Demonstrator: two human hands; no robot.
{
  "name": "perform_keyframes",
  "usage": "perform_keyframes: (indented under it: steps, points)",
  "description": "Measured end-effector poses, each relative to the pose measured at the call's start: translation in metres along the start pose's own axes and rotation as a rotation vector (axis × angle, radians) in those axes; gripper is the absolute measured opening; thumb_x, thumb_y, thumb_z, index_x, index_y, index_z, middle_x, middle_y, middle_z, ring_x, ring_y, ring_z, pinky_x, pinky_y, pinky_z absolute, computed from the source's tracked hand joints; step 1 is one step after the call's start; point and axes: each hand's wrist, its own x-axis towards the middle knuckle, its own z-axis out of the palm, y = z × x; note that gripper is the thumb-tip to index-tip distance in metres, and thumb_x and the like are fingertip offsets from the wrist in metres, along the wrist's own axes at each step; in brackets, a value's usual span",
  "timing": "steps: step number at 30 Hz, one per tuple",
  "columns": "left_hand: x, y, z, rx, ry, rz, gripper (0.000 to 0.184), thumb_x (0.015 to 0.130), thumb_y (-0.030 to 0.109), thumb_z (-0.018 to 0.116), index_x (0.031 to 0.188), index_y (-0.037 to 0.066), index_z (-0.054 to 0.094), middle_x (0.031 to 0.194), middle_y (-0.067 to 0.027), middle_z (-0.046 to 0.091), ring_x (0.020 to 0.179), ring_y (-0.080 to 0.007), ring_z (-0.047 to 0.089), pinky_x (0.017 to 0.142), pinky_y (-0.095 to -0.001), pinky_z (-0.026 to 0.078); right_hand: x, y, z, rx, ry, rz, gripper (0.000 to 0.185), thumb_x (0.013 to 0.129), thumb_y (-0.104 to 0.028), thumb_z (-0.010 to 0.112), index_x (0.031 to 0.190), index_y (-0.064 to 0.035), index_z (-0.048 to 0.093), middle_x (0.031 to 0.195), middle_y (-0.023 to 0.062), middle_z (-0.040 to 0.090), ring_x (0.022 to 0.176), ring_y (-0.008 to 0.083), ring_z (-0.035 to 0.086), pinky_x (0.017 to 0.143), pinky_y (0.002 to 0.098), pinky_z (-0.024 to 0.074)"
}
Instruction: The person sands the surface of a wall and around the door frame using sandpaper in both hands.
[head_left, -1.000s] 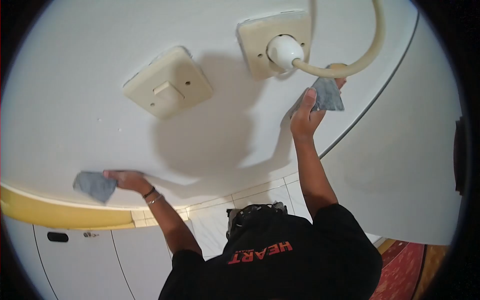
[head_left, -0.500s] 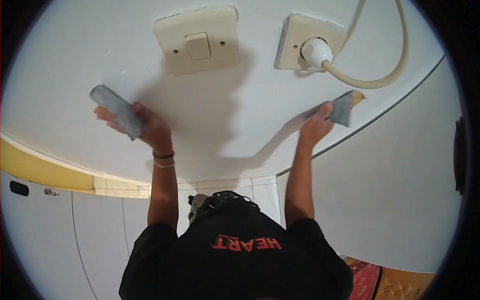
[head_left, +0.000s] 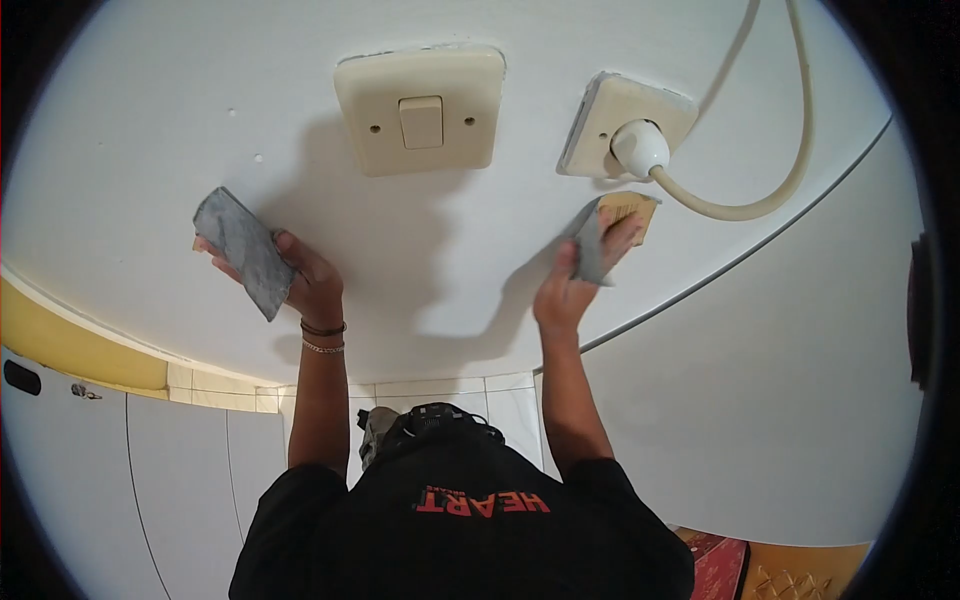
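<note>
My left hand (head_left: 318, 282) holds a worn grey piece of sandpaper (head_left: 243, 250), its fingers mostly hidden behind the sheet and the thumb at its right edge. A second piece of sandpaper (head_left: 590, 248), folded, is in my right hand (head_left: 562, 295). Its grey side faces left, and its tan printed backing shows on the right, with fingers against it. Both hands are in front of the white wall (head_left: 400, 260); whether either sheet touches it, I cannot tell. The right hand is just below a socket (head_left: 592, 135) with a white plug (head_left: 640, 148) in it.
A cream light switch (head_left: 420, 120) is on the wall above and between my hands. The plug's cable (head_left: 745, 212) loops to the right. A pale grey panel (head_left: 760, 370) stands at the right, with white cabinet doors (head_left: 180, 470) at lower left.
My right hand has moved left and its folded sandpaper has turned, showing more tan backing. My left hand keeps its sheet, now slightly lower in view. The switch and socket also appear lower.
</note>
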Motion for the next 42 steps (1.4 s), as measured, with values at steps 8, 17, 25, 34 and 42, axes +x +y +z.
perform_keyframes:
  steps: [8,17,25,34,42]
  points:
    - [-0.009,0.007,-0.013,0.073,-0.184,-0.148,0.042,0.096,0.023,0.039,0.116,-0.014,0.04,0.114,-0.022,0.051,0.098,-0.0271,0.051,0.085,-0.0331,0.04,0.013,-0.004,0.0,0.233,0.197,0.227,0.059,0.095,-0.034,0.036,0.138,0.0016,0.018,0.147,0.0195,-0.001,0.136,0.0326,-0.007,0.106,0.0445,-0.0062]
    - [-0.011,-0.01,-0.009,0.133,-0.07,-0.051,0.045,0.096,0.024,0.039,0.122,-0.013,0.034,0.123,-0.0202,0.044,0.108,-0.0261,0.047,0.091,-0.0324,0.037,0.012,-0.018,0.009,0.097,0.119,0.114,0.05,0.092,-0.017,0.039,0.136,0.0022,0.027,0.146,0.0214,0.01,0.136,0.0347,0.003,0.106,0.0486,-0.0017]
    - [0.015,-0.001,-0.025,-0.187,-0.333,-0.764,0.053,0.095,0.024,0.038,0.131,-0.011,0.02,0.131,-0.0192,0.034,0.124,-0.0231,0.031,0.1,-0.0356,0.027,-0.002,0.026,0.01,0.438,0.182,0.518,0.052,0.091,-0.016,0.042,0.136,0.0039,0.025,0.146,0.0164,0.013,0.137,0.0236,0.006,0.108,0.0349,0.0064]
    - [0.022,0.009,-0.037,-0.003,-0.294,-0.25,0.046,0.095,0.03,0.042,0.116,-0.011,0.04,0.111,-0.018,0.049,0.099,-0.0254,0.047,0.088,-0.0331,0.036,-0.004,-0.007,0.027,0.339,0.199,0.348,0.049,0.091,-0.016,0.04,0.135,0.0014,0.028,0.145,0.023,0.012,0.136,0.0348,0.004,0.106,0.0491,0.0004]
    - [0.038,-0.033,-0.07,0.112,-0.222,-0.271,0.043,0.095,0.031,0.042,0.108,-0.01,0.048,0.103,-0.0143,0.052,0.09,-0.0246,0.048,0.084,-0.0325,0.038,-0.023,-0.056,0.05,0.192,0.062,0.205,0.052,0.092,-0.018,0.043,0.137,0.0014,0.025,0.147,0.0179,0.01,0.137,0.0278,0.003,0.108,0.0378,0.0021]
